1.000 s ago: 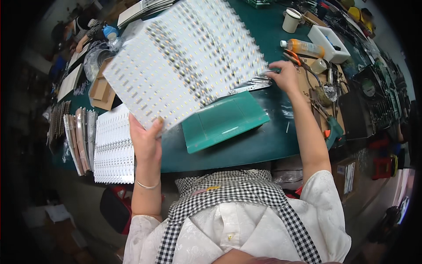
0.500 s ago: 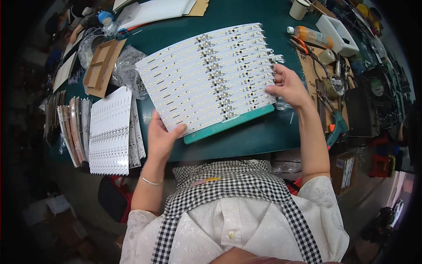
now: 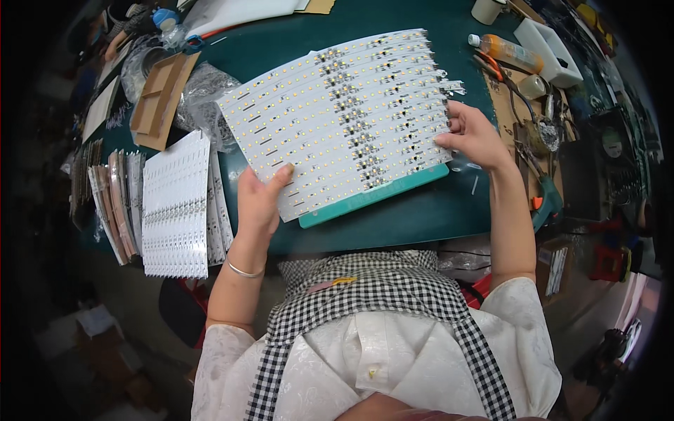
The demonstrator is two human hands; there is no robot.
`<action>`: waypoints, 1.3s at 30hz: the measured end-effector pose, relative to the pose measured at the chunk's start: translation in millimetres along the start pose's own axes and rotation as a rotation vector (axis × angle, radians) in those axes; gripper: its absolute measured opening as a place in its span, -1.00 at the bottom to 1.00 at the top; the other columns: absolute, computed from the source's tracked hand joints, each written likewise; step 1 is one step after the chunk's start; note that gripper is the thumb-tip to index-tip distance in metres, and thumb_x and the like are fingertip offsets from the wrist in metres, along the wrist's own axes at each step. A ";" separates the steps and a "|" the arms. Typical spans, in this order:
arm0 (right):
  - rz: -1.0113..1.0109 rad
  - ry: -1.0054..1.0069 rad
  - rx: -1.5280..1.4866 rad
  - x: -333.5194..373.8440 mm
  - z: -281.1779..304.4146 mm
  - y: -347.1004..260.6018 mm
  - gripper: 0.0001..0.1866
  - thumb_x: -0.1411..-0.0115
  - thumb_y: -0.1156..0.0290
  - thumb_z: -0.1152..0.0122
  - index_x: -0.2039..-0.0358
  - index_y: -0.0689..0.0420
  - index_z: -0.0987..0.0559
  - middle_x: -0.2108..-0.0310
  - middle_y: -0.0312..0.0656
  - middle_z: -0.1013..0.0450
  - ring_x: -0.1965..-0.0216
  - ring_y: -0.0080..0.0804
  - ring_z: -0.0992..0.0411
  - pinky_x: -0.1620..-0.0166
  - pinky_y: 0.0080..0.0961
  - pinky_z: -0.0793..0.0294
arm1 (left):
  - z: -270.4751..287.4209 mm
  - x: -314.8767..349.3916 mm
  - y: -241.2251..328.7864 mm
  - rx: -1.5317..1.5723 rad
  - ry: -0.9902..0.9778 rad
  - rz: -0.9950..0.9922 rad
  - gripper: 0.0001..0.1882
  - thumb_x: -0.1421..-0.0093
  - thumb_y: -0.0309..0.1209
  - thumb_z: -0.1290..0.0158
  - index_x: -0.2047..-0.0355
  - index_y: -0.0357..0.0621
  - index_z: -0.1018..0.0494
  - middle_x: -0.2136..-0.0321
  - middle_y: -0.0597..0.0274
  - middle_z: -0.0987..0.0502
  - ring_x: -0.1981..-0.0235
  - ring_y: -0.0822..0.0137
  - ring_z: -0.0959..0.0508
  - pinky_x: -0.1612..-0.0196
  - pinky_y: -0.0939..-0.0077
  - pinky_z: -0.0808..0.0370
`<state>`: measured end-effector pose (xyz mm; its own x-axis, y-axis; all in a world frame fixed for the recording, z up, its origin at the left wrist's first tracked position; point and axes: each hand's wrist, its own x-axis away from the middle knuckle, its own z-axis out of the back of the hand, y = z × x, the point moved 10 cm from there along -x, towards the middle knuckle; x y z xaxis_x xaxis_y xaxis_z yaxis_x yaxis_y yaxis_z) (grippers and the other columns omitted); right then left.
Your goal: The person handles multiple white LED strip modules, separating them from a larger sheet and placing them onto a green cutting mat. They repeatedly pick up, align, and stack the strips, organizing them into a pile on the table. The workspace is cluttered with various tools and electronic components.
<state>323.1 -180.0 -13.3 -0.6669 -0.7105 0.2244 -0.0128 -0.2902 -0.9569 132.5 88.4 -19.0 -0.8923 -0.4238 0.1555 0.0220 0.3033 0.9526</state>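
A large white LED circuit board panel (image 3: 302, 133), made of curved rows dotted with small yellow LEDs, tilts in front of me above the table. My left hand (image 3: 261, 200) is closed on its left edge, thumb on the face and fingers hidden beneath. At the right edge, my right hand (image 3: 476, 135) pinches the panel between thumb and bent fingers. Under the near edge lies a long teal block (image 3: 379, 196); whether the panel touches it I cannot tell.
Stacked LED panels (image 3: 177, 210) stand at the left table edge, near a cardboard tray (image 3: 160, 105) and clear plastic bags (image 3: 210, 95). On the right are an orange drink bottle (image 3: 507, 53), a white foam box (image 3: 551, 52) and hand tools on cardboard. Another person's hand (image 3: 112, 48) shows far left.
My left hand has slid up along the panel's left edge, its thumb now farther onto the face. The panel, teal block and my right hand appear slightly farther right.
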 end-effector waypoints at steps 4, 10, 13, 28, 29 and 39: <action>-0.004 -0.029 -0.216 -3.4 -9.4 -4.4 -0.59 0.02 0.70 -0.19 0.09 0.33 -0.43 0.30 -0.22 -0.52 0.35 -0.64 -0.45 0.30 -0.68 -0.45 | 0.8 -7.1 -13.7 0.063 0.006 0.109 -0.54 -0.09 -0.56 -0.13 0.00 -0.36 -0.29 0.09 0.01 -0.48 0.10 0.23 -0.52 0.03 0.35 -0.47; -0.098 -0.139 -0.238 -13.8 -12.1 6.5 -0.50 0.12 0.65 -0.30 0.09 0.36 -0.42 0.30 -0.24 -0.52 0.35 -0.64 -0.48 0.26 -0.73 -0.48 | -4.9 -8.8 -19.3 0.106 -0.008 0.196 -0.53 -0.10 -0.62 -0.06 -0.03 -0.39 -0.25 0.04 -0.04 -0.44 0.06 0.17 -0.51 0.00 0.30 -0.47; -0.116 -0.107 -0.277 -14.9 -14.0 7.0 -0.48 0.13 0.68 -0.28 0.07 0.37 -0.41 0.30 -0.23 -0.52 0.35 -0.65 -0.49 0.26 -0.72 -0.49 | -5.5 -8.0 -20.3 0.093 0.015 0.225 -0.54 -0.10 -0.65 -0.03 -0.04 -0.39 -0.24 0.04 -0.05 -0.44 0.06 0.16 -0.51 -0.01 0.29 -0.47; -0.108 -0.004 -0.231 3.5 -9.7 12.7 -0.48 0.14 0.66 -0.33 0.07 0.34 -0.45 0.26 -0.21 -0.54 0.32 -0.61 -0.50 0.22 -0.73 -0.48 | -15.1 3.5 -19.0 -0.074 -0.187 0.218 -0.29 0.22 -0.66 -0.27 -0.04 -0.35 -0.31 0.07 0.05 -0.48 0.07 0.21 -0.51 0.00 0.36 -0.45; -0.133 -0.003 -0.220 2.6 -9.8 16.2 -0.49 0.14 0.67 -0.32 0.09 0.34 -0.45 0.26 -0.21 -0.54 0.31 -0.60 -0.50 0.21 -0.71 -0.48 | -13.6 1.7 -24.0 -0.070 -0.183 0.268 -0.30 0.21 -0.67 -0.25 -0.03 -0.35 -0.32 0.08 0.05 -0.49 0.07 0.20 -0.51 -0.01 0.36 -0.45; -0.226 0.021 -0.128 -2.8 -13.0 19.5 -0.57 0.12 0.69 -0.24 0.14 0.37 -0.46 0.28 -0.14 -0.52 0.32 -0.51 -0.50 0.21 -0.62 -0.47 | -13.3 3.4 -33.7 -0.003 -0.088 0.483 -0.34 0.22 -0.79 -0.11 -0.01 -0.36 -0.35 0.11 0.01 -0.50 0.09 0.12 -0.52 -0.03 0.33 -0.44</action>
<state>315.1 -175.3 -35.0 -0.6516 -0.6233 0.4324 -0.2561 -0.3559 -0.8988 134.7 65.4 -47.1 -0.8147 -0.1615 0.5569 0.4438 0.4445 0.7781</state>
